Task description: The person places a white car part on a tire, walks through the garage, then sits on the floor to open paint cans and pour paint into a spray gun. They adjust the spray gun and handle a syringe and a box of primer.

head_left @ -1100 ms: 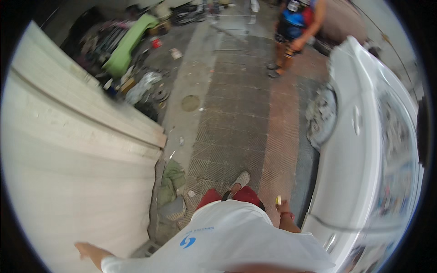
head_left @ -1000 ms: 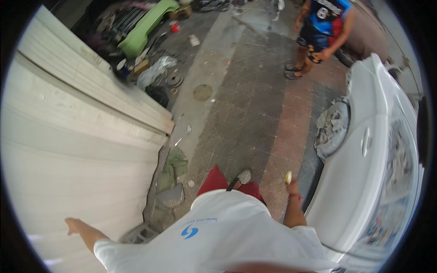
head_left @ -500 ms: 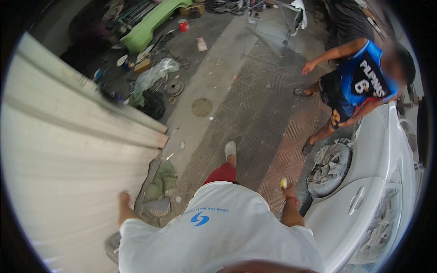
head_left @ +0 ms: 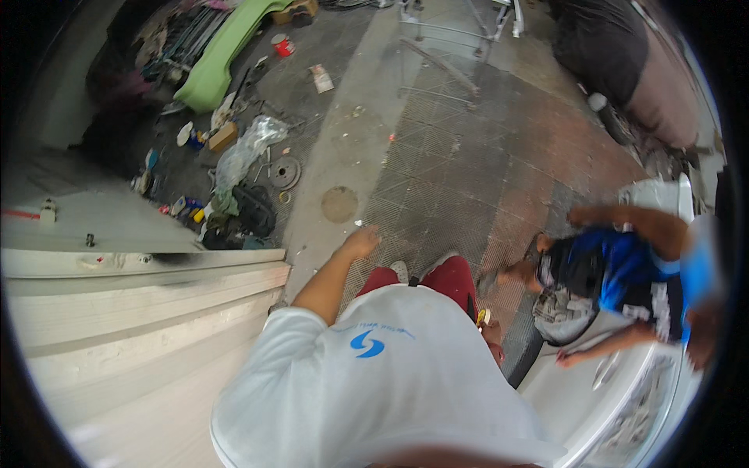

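My left hand (head_left: 362,242) is stretched forward over the floor, its fingers loosely curled with nothing visible in them. By my right thigh hangs my right hand (head_left: 491,334), closed on a small yellow-and-white object (head_left: 484,317) whose kind I cannot make out. Both feet, in light clogs (head_left: 399,271), show beneath my red shorts. To my right a person in a blue jersey (head_left: 608,261) leans beside a white car body (head_left: 581,386), one hand close to its door handle.
At left stands a cream panel wall (head_left: 156,312). Beyond it lie a green bumper (head_left: 218,66), clear plastic sheeting (head_left: 250,148), a metal disc (head_left: 285,172) and a red can (head_left: 282,44). A metal frame stand (head_left: 445,66) is ahead; a dark covered shape (head_left: 605,51) is far right.
I have moved forward, and the wall's end is nearer. My left arm has swung forward from beside the wall. The other person has come closer along the car, bending toward its door.
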A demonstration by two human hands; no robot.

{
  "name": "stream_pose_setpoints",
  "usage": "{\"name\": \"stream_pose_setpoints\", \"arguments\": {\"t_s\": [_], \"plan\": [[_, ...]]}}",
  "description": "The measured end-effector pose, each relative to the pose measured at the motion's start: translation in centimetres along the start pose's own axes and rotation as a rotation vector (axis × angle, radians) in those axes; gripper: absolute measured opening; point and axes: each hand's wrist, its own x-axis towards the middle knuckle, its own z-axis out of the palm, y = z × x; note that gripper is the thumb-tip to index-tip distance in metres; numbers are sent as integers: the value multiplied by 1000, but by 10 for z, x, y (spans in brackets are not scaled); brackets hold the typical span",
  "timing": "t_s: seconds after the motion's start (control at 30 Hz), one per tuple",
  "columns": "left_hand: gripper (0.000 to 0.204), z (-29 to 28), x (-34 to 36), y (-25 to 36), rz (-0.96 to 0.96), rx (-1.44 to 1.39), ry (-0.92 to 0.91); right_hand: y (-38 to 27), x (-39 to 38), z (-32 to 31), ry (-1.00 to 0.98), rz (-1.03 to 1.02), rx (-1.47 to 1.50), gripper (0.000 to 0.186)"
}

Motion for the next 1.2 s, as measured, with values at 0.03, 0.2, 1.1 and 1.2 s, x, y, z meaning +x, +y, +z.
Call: {"name": "stream_pose_setpoints", "arguments": {"t_s": [0.03, 0.2, 1.1, 1.2], "plan": [[56, -25, 23, 28, -60, 59, 25, -25, 18, -2, -39, -8, 19, 22], [55, -93, 113, 75, -139, 17, 227, -96, 134, 12, -77, -25, 260, 25], [28, -106, 567, 169, -513, -2, -381, -489, 562, -241, 243, -78, -62, 44], [48, -142, 691, 264, -316, -54, -372, -465, 553, -238, 209, 156, -1, 44]]}}
